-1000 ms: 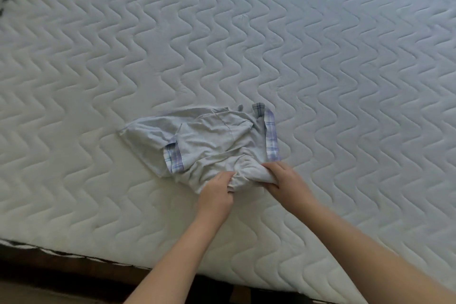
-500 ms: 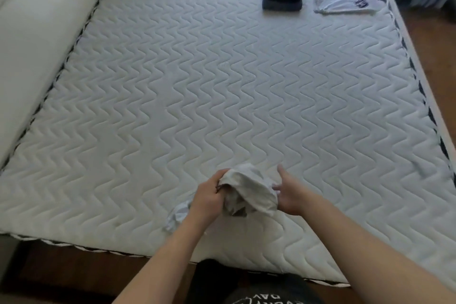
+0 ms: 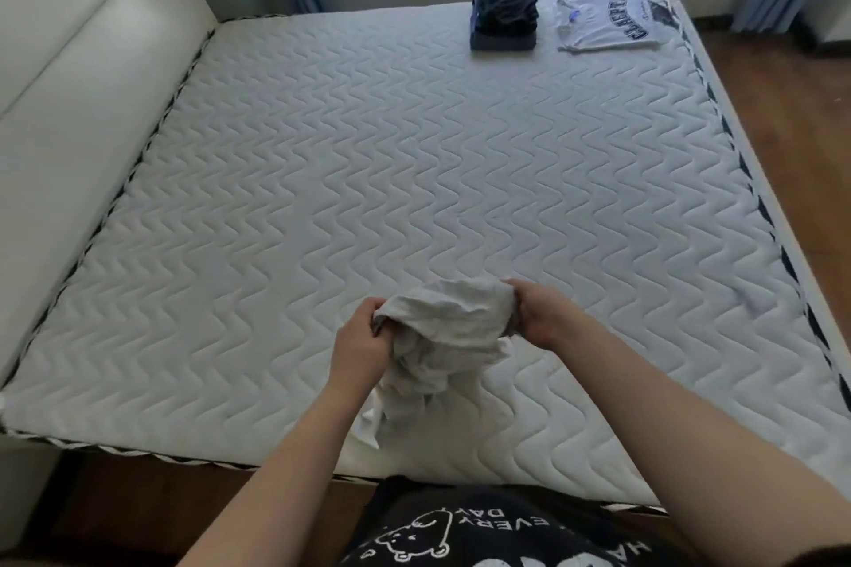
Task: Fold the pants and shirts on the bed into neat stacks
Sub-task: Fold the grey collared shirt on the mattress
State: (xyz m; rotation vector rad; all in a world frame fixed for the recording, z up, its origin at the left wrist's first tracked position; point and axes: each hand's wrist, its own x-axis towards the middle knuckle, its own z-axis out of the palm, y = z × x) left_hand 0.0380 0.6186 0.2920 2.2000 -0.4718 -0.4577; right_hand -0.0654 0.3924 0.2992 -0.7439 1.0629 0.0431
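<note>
Both hands gripping a bunched light grey garment (image 3: 449,336) over the mattress (image 3: 414,161) near edge. L hand (image 3: 361,343) pinching its left top edge, R hand (image 3: 541,313) clutching the right; rest hanging crumpled. At mattress far right corner: dark folded stack (image 3: 504,21) lying beside white folded shirt (image 3: 612,16).
</note>
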